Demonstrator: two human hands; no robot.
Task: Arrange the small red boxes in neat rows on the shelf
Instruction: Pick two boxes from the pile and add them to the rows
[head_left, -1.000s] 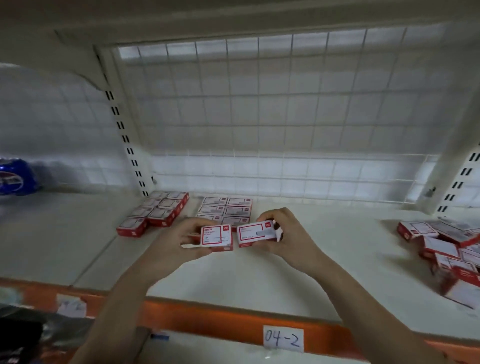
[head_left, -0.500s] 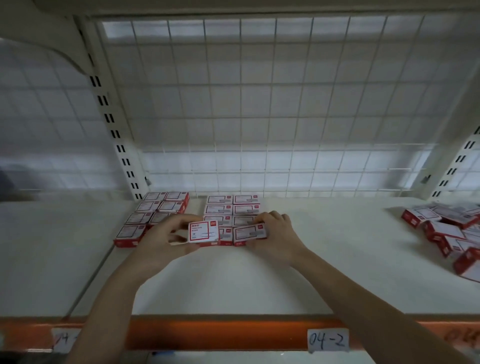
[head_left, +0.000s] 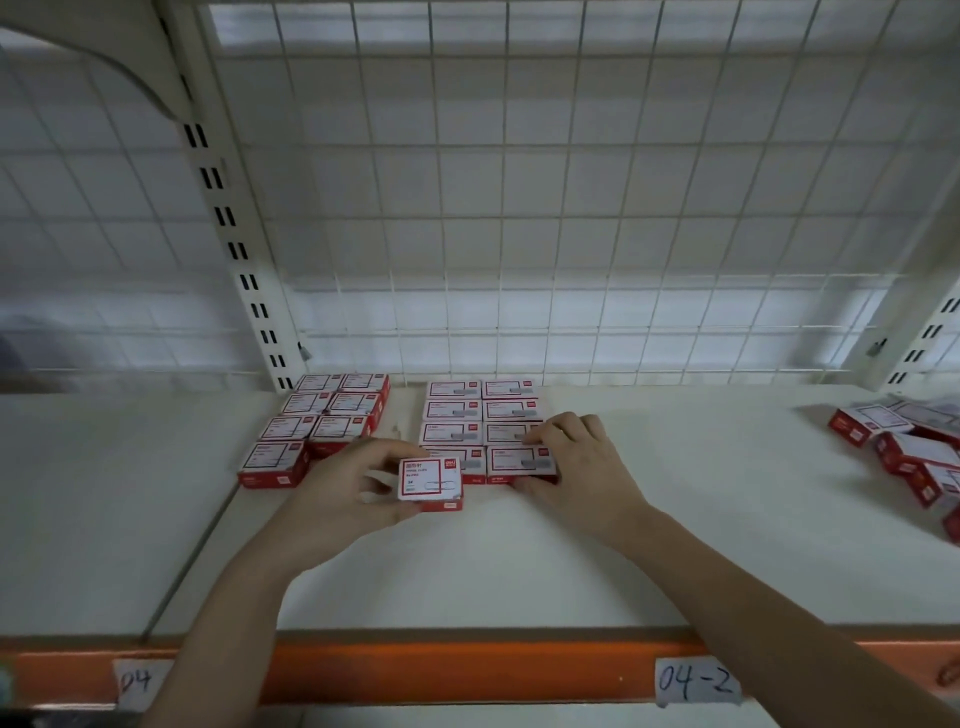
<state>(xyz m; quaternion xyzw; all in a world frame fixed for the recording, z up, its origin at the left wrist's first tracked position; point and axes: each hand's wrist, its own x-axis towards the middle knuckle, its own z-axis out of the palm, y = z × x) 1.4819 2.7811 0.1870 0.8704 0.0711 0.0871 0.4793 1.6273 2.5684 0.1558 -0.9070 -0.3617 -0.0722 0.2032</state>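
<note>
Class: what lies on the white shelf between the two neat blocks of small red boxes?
Head view: only a bare strip of white shelf separates the left block from the right block.

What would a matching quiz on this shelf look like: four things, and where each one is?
Things:
1. left hand
2. right hand
3. loose pile of red boxes
4. handwritten label

Places:
A. far right of the shelf
B. on the orange front rail
C. holding a box lifted in front of the rows
D. on the front box of the middle block

Pairs: 1-C, 2-D, 3-A, 4-B
</note>
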